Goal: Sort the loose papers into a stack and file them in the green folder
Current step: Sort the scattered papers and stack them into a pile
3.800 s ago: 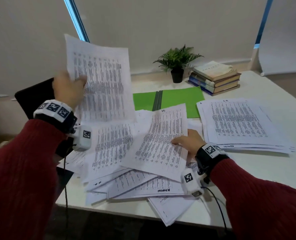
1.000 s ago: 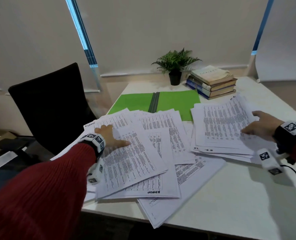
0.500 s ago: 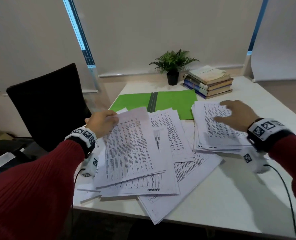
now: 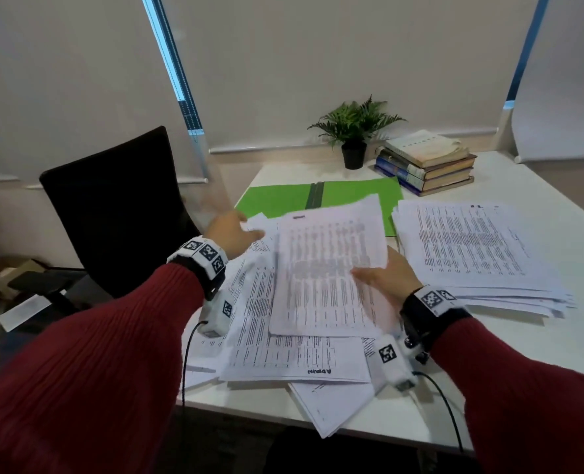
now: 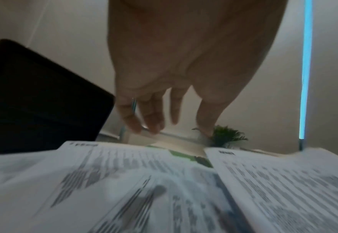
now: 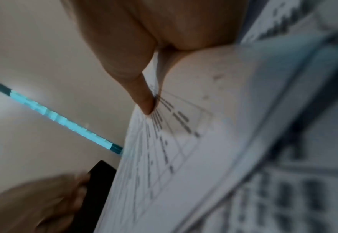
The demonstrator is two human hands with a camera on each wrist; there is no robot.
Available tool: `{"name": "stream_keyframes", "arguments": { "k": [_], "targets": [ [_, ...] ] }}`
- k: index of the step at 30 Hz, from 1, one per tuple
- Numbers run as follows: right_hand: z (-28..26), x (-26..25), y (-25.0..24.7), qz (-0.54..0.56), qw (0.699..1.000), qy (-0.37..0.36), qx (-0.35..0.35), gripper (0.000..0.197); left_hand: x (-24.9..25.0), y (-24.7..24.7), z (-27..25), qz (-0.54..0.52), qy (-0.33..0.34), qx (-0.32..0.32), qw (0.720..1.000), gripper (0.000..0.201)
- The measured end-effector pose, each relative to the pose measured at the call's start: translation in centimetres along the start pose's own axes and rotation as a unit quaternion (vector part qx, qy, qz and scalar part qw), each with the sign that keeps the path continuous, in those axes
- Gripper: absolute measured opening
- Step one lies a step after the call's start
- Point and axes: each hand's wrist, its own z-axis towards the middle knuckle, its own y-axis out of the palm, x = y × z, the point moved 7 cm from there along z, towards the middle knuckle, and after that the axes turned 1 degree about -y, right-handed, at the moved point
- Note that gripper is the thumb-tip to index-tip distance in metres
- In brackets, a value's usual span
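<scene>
The green folder [image 4: 280, 200] lies open at the back of the table. In front of it spreads a messy pile of loose printed papers [image 4: 283, 357]. A squared stack of papers [image 4: 472, 248] lies to the right. One sheet [image 4: 328, 268] is lifted off the pile and blurred. My right hand [image 4: 384, 278] pinches its right edge, with the thumb [image 6: 142, 97] pressed on top of the sheet [image 6: 204, 134]. My left hand [image 4: 230, 234] hovers at the pile's far left corner, fingers [image 5: 154, 113] loosely extended above the papers [image 5: 124, 181] and holding nothing.
A potted plant [image 4: 353, 138] and a stack of books [image 4: 427, 162] stand at the back of the white table [image 4: 523, 364]. A black chair [image 4: 112, 206] stands left of the table. Some sheets overhang the table's front edge.
My right hand left the right-hand stack and came left to pinch the lifted sheet's edge. My left hand, which was raising that sheet, has let it go.
</scene>
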Motion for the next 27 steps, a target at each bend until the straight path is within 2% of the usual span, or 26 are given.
{"name": "stream_keyframes", "arguments": {
  "k": [1, 3, 5, 6, 9, 12, 15, 17, 19, 23, 25, 27],
  "targets": [
    [-0.1, 0.6, -0.4, 0.0, 1.0, 0.012, 0.015, 0.048, -1.7, 1.0, -0.3, 0.061, -0.046, -0.049, 0.996, 0.062],
    [-0.2, 0.9, -1.0, 0.0, 0.999, 0.019, 0.034, 0.039, -4.0, 3.1, -1.5, 0.081, -0.109, -0.135, 0.982, 0.079],
    [-0.3, 0.7, -0.8, -0.013, 0.999, 0.009, 0.036, 0.028, -4.8, 5.0, -2.7, 0.059, -0.132, -0.175, 0.974, 0.093],
    [-0.3, 0.7, -0.6, -0.017, 0.999, 0.007, 0.034, 0.028, -4.8, 5.8, -3.2, 0.041, -0.137, -0.182, 0.973, 0.092],
    [-0.4, 0.8, -0.1, -0.029, 0.999, 0.009, 0.033, 0.034, -3.7, 7.6, -4.1, -0.022, -0.146, -0.171, 0.974, 0.063],
    [-0.4, 0.9, -0.4, -0.021, 0.999, 0.014, 0.035, 0.038, -2.9, 8.1, -3.9, -0.033, -0.135, -0.14, 0.98, 0.052],
    [-0.4, 0.9, -0.9, -0.007, 0.999, 0.02, 0.036, 0.043, -3.6, 5.9, -3.2, -0.024, -0.129, -0.072, 0.989, 0.059],
    [-0.6, 0.8, -1.1, -0.008, 0.999, 0.021, 0.034, 0.041, -5.1, 4.3, -2.8, -0.007, -0.14, -0.04, 0.989, 0.053],
    [-0.9, 0.7, -1.1, -0.008, 0.999, 0.017, 0.037, 0.038, -6.6, 3.7, -2.9, 0.02, -0.158, -0.041, 0.986, 0.048],
    [-1.2, 0.3, -1.0, -0.005, 0.999, 0.01, 0.033, 0.031, -7.8, 5.1, -3.3, 0.022, -0.174, -0.082, 0.981, 0.069],
    [-1.3, 0.1, -1.0, -0.008, 1.0, 0.006, 0.03, 0.03, -7.5, 5.6, -3.3, -0.017, -0.182, -0.064, 0.981, 0.067],
    [-1.4, -0.1, -1.1, -0.009, 1.0, 0.007, 0.029, 0.029, -7.4, 5.3, -3.4, -0.069, -0.194, -0.022, 0.978, 0.074]
  ]
}}
